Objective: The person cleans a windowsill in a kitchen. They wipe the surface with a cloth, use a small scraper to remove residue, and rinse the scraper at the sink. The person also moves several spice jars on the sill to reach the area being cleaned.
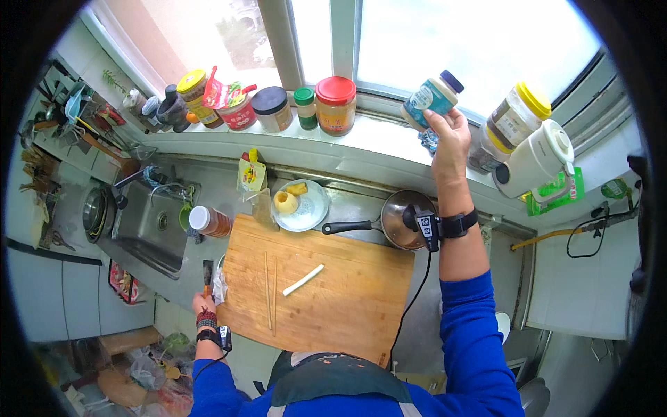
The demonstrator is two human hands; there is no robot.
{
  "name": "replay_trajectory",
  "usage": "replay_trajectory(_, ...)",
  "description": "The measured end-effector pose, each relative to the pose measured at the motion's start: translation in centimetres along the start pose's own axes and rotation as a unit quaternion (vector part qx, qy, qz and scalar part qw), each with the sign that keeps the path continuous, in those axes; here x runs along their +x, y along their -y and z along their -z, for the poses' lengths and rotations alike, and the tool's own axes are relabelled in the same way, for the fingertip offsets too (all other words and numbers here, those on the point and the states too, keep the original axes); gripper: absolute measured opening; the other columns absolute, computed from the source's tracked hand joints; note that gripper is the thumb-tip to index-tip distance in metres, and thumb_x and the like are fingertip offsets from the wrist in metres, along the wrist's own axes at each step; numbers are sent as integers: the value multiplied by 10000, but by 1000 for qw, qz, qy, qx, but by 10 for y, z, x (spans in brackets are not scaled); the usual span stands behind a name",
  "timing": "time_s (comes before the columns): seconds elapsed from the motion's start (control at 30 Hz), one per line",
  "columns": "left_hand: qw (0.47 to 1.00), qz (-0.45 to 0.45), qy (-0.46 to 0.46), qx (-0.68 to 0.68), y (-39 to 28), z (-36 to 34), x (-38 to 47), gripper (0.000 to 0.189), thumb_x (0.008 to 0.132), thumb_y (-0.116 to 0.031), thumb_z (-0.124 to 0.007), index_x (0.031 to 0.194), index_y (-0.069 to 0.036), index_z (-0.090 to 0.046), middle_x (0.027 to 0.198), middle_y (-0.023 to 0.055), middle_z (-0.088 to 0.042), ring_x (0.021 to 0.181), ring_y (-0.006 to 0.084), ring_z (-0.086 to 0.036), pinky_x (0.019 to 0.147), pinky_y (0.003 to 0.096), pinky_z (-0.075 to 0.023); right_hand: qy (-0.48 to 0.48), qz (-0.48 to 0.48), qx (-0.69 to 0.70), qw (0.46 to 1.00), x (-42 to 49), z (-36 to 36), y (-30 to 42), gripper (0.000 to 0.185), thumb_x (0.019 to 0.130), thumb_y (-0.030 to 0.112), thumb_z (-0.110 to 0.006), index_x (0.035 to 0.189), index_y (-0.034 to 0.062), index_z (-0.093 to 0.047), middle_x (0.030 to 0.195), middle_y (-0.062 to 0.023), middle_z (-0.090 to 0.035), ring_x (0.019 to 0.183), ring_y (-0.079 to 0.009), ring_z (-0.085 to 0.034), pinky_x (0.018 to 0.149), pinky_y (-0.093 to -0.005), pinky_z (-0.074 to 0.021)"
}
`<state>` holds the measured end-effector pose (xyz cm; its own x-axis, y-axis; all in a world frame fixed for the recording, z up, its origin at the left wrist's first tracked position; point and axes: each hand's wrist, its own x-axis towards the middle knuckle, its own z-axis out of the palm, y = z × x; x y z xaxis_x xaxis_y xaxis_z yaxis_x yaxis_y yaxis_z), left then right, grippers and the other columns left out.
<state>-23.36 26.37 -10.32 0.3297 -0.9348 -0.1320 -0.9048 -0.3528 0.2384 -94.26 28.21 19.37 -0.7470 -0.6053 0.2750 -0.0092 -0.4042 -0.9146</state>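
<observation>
My right hand [449,125] grips a jar with a teal label and dark blue lid [431,101], tilted above the windowsill at the right. Down at the left, my left hand [203,303] is closed around the orange-brown handle of a knife or cleaver [208,276], beside the cutting board's left edge. On the wooden cutting board [344,307] lie a white scallion stalk piece [303,280] and a pair of wooden chopsticks [271,294]. A crumpled white tissue [219,286] touches the board's left side.
Behind the board are a plate [312,213] with yellowish food pieces, a lidded pan [401,221], a sauce pouch [252,174] and a white-lidded jar [208,221]. Several jars, one red-lidded [336,107], line the sill; a white pitcher [539,156] stands right. The sink [151,224] is left.
</observation>
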Motion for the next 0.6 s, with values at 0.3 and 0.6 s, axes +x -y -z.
replay_trajectory(0.3, 945, 20, -18, -327, -1, 56, 4, 159, 928, -22, -632, 1067, 41, -591, 868, 150, -677, 768, 227, -692, 665, 360, -557, 37, 100, -152, 983, 9, -91, 4, 745, 764, 216, -827, 1316, -123, -460, 1144, -205, -689, 1004, -233, -692, 880, -327, -569)
replay_trajectory(0.6, 768, -113, 247, -579, -136, 152, -83, 201, 968, -75, -622, 1124, 52, -620, 978, 102, -712, 872, 152, -674, 787, 299, -538, -31, 139, -379, 914, 12, -162, -44, 764, 701, 351, -850, 1258, -72, -541, 1177, -227, -641, 1101, -367, -636, 962, -429, -525)
